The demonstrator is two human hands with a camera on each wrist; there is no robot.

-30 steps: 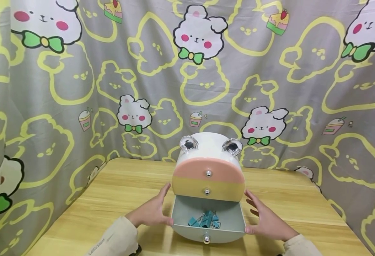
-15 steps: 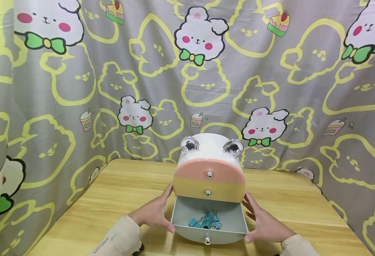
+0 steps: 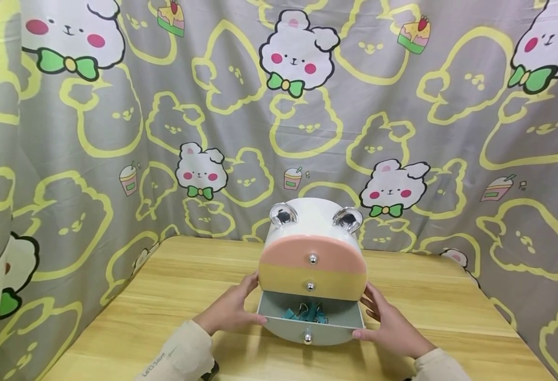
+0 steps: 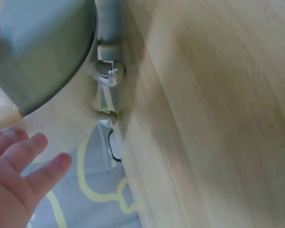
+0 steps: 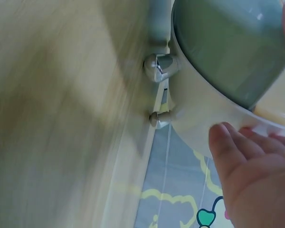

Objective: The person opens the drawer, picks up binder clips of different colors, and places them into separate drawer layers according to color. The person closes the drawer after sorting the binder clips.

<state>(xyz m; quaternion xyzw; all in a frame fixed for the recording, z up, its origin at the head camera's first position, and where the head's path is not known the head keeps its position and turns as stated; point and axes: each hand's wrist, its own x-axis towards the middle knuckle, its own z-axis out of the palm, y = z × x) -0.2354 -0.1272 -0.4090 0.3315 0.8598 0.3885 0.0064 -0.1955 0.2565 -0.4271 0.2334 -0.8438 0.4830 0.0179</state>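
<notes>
A frog-shaped desktop drawer box (image 3: 314, 226), white with pink and yellow upper drawers, stands on the table. Its grey-green bottom drawer (image 3: 285, 331) is partly pulled out, and several teal binder clips (image 3: 311, 313) lie inside. On the left, my left hand (image 3: 228, 311) has its fingers along the box's side and its thumb against the drawer's front edge. My right hand (image 3: 395, 329) mirrors it on the other side, thumb on the drawer front near the right corner. Both wrist views show the drawer's curved underside (image 4: 50, 52) and the box's silver feet (image 5: 157, 67).
The wooden table (image 3: 183, 264) extends around the box on all sides. A grey curtain (image 3: 240, 127) with yellow outlines and white cartoon animals hangs behind it and at both sides.
The bottom drawer has slid partway into the box, with both thumbs moving along with its front. The fingers have come in against the box's sides, and less of the drawer's inside shows.
</notes>
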